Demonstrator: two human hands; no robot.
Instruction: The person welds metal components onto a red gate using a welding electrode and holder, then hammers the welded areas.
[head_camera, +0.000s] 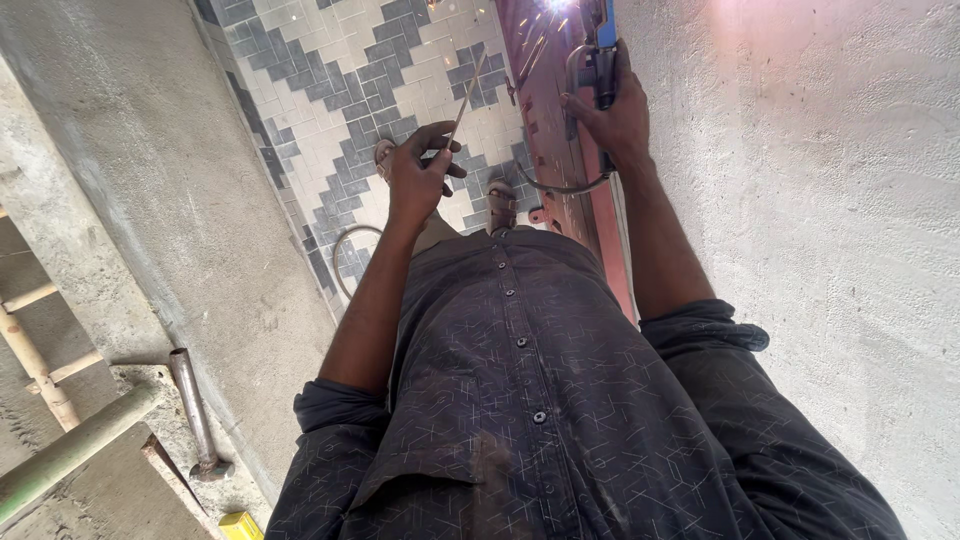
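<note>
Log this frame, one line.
left hand: holds rod | right hand: grips electrode holder | sparks at red frame | hammer on ledge

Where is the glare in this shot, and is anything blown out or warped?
Head view: the welding arc at the top edge is blown out, throwing a pink glow on the plastered wall; right hand and electrode holder stay sharp; wide-lens distortion bends the edges.

rough matt plaster on wall (820, 200) & column (150, 180). floor tiles (330, 70) smooth, slight sheen (grey/cream). red-painted metal frame (560, 130), scuffed. thin metal rod (464, 100) in left hand (420, 175). blue plastic-looking holder (605, 60) in right hand (612, 120). shirt (540, 400) dark matt cloth. hammer (195, 410) dull steel.
</note>
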